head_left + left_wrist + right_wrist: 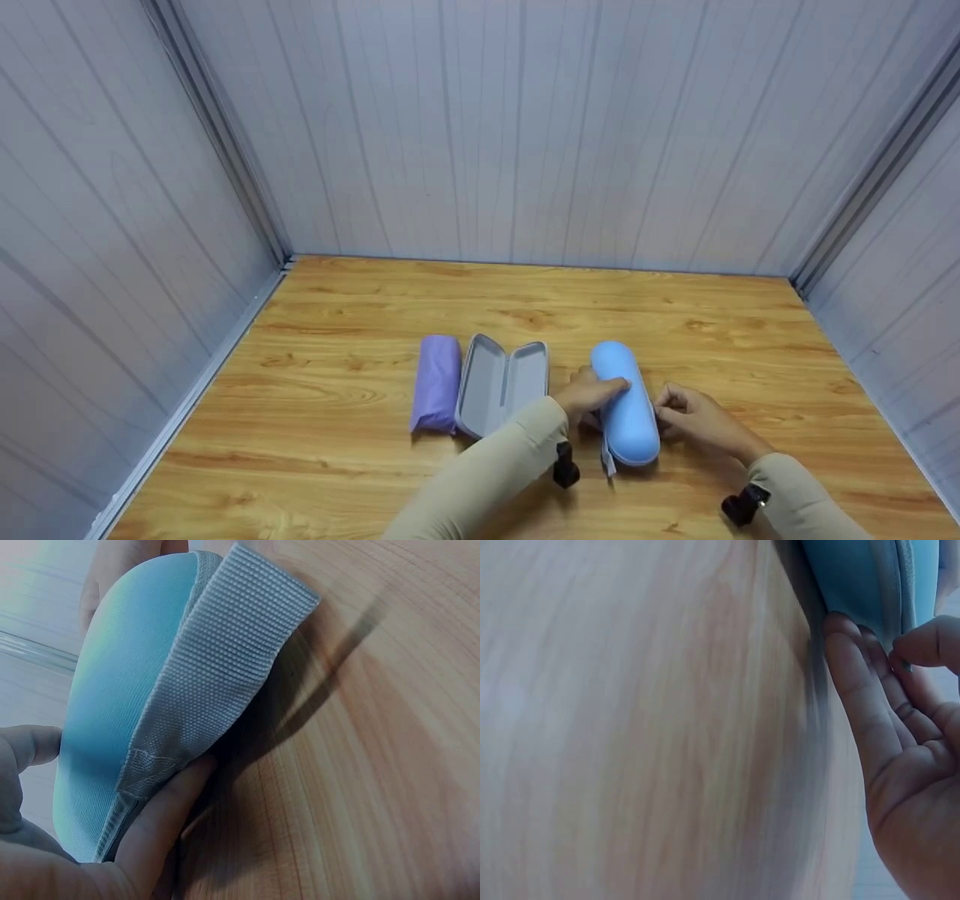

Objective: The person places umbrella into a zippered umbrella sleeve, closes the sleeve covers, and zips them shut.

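A blue zippered glasses case (621,420) lies closed on the wooden table, its grey strap loop (217,652) sticking out at the near end. My left hand (589,394) grips the case from the left, thumb on top and fingers low along its side. At the right side, my right hand (701,421) pinches the zipper pull (902,664) at the seam between thumb and forefinger. The pull is mostly covered by the fingertips. The other fingers (859,679) of that hand reach along the case's lower side.
Left of the blue case, a grey glasses case (501,386) lies spread wide. Beside it is a purple wrapped bundle (436,384). Pale panel walls (480,135) stand at the back and both sides of the wooden table (322,360).
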A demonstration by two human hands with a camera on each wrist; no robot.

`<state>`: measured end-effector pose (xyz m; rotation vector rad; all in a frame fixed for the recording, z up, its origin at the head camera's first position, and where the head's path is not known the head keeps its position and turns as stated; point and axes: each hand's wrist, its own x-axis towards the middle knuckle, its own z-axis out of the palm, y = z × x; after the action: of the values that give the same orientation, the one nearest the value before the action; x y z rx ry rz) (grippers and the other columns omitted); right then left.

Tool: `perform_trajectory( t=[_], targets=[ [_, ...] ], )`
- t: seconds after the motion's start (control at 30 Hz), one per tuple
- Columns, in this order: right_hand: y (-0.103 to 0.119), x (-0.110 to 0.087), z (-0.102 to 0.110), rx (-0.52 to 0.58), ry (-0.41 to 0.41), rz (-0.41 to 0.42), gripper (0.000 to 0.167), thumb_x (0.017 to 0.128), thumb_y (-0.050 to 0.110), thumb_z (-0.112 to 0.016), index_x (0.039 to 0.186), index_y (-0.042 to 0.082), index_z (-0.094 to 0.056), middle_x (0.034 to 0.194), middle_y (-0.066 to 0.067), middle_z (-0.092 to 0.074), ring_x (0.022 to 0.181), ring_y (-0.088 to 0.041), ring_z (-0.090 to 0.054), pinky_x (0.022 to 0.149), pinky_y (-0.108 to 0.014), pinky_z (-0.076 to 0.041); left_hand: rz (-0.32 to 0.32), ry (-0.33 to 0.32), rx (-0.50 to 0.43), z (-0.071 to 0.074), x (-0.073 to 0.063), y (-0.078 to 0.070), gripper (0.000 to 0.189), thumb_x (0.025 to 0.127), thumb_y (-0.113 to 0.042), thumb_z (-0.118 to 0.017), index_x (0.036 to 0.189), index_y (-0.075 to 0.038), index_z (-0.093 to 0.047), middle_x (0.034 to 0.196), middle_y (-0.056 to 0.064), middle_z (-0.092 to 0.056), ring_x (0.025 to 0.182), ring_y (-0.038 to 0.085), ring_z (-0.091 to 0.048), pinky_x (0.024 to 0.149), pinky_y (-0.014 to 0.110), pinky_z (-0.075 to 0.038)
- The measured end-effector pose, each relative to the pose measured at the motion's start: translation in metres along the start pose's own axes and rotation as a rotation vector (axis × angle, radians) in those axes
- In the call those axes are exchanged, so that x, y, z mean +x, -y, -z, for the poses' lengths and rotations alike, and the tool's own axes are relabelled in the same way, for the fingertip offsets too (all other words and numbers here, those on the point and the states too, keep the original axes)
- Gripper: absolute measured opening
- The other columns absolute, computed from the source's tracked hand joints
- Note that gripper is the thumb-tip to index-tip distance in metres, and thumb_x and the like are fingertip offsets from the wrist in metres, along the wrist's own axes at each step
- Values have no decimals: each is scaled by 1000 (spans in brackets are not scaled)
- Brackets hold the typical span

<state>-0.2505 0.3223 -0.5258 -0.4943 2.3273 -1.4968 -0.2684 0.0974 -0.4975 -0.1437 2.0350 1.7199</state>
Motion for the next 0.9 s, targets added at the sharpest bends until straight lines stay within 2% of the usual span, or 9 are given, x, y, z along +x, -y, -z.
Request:
perform_trajectory(
  t=[0.3, 0.57, 0.9],
  targets=[
    [-1, -1, 3, 37, 69, 18, 20, 103, 14, -56, 101, -6, -53, 101, -15, -62, 89, -23, -65, 75, -38, -60, -34, 1, -14, 1, 3, 3, 60, 90, -25, -70, 134, 3, -41, 118, 20, -52, 105, 42, -60, 75, 61, -56],
    [-1, -2, 2, 30, 60, 11, 19, 103, 13, -58, 101, -5, -53, 100, -13, -61, 89, -23, -65, 75, -37, -60, -21, -3, -12, 0, 3, 3, 60, 90, -26, -70, 134, 3, -41, 118, 21, -53, 104, 42, -61, 76, 59, -57],
    [-2, -4, 2, 51, 95, 37, 18, 102, 10, -57, 100, -7, -54, 99, -14, -61, 89, -21, -65, 75, -39, -60, 1, 7, -27, 1, 4, 4, 69, 91, -28, -69, 142, 4, -34, 122, 23, -51, 106, 44, -60, 76, 58, -57]
  ],
)
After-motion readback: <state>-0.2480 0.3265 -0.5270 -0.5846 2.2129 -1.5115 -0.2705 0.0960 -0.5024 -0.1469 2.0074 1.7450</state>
